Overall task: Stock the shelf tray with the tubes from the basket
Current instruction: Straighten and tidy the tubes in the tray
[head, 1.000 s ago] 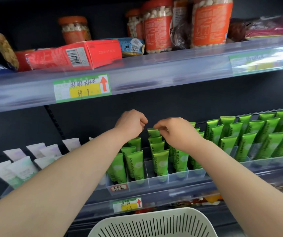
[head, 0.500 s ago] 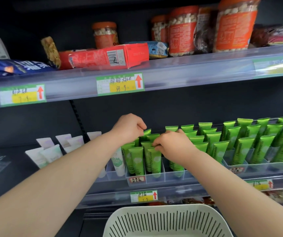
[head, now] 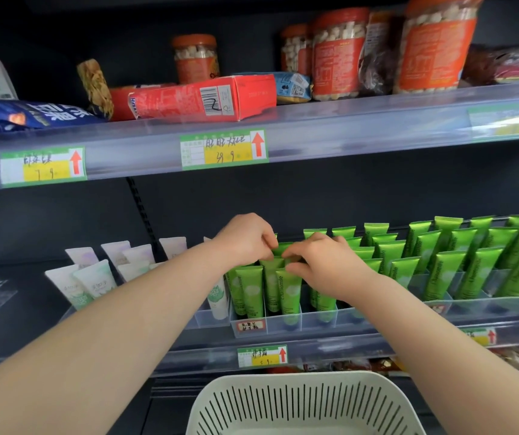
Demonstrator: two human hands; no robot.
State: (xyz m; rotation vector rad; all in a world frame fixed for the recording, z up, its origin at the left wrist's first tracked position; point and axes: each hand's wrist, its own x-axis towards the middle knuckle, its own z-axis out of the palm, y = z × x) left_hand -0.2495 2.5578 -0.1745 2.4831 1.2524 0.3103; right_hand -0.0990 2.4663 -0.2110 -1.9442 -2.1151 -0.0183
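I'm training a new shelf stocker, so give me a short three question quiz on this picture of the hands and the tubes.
1. True or false: the left hand and the right hand are both on the green tubes in the shelf tray.
2. Where do the white tubes stand? A) left of the green ones B) right of them C) behind them
3. Fill in: the box lying on the upper shelf is ____ in colour.

Key: 1 true; 2 A; 3 red.
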